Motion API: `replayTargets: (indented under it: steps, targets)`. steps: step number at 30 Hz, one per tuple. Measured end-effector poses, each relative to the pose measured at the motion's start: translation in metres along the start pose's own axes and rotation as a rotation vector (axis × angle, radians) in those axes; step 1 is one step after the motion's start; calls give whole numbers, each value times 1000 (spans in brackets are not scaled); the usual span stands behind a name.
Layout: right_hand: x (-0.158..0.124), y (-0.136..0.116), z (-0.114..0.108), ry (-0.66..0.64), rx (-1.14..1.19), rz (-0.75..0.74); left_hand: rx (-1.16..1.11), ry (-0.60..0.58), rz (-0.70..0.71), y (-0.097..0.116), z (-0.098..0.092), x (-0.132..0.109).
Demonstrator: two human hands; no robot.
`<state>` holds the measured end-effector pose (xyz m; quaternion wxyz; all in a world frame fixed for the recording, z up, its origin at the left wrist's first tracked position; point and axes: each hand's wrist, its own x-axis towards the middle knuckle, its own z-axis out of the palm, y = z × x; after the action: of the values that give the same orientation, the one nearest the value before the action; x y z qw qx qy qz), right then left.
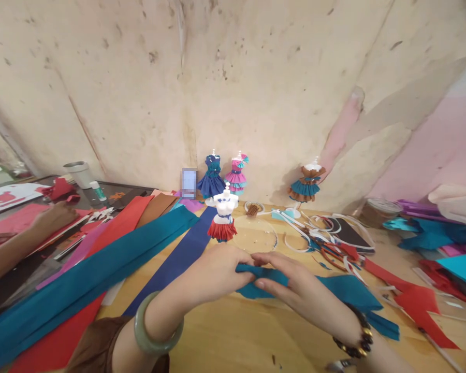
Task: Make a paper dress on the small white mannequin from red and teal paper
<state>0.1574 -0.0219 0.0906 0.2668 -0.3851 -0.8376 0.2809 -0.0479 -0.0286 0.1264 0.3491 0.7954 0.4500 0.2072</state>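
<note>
My left hand [221, 272], with a green bangle on its wrist, pinches one end of a teal crepe paper strip [341, 290] between thumb and fingers. Close beside it, my right hand [295, 282] has its thumb and fingers closed on the same strip, and the fingertips of both hands nearly meet. The paper looks gathered between them; its loose end trails to the right under my right wrist, which wears a dark beaded bracelet. Just beyond my hands stands a small white mannequin [226, 206] with a red pleated skirt [222, 230].
Dressed mannequins in blue [212, 176], pink [237, 176] and brown-teal [305, 186] stand by the wall. Long teal [101, 280] and navy paper strips [178, 254] lie left. Scissors [334, 259], white cords and red scraps [419, 300] clutter the right. Another person's hand [56, 220] rests at far left.
</note>
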Motion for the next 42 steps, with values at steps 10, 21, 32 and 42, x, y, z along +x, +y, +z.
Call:
replayTargets:
  steps: [10, 21, 32, 42]
  targets:
    - [15, 3, -9, -361, 108, 102, 111, 819, -81, -31, -40, 15]
    - [16, 14, 28, -544, -97, 181, -34, 685, 73, -57, -33, 36]
    - [17, 21, 30, -432, -129, 218, -324, 499, 112, -84, -47, 38]
    - [20, 24, 47, 155, -60, -33, -237, 528, 186, -62, -41, 35]
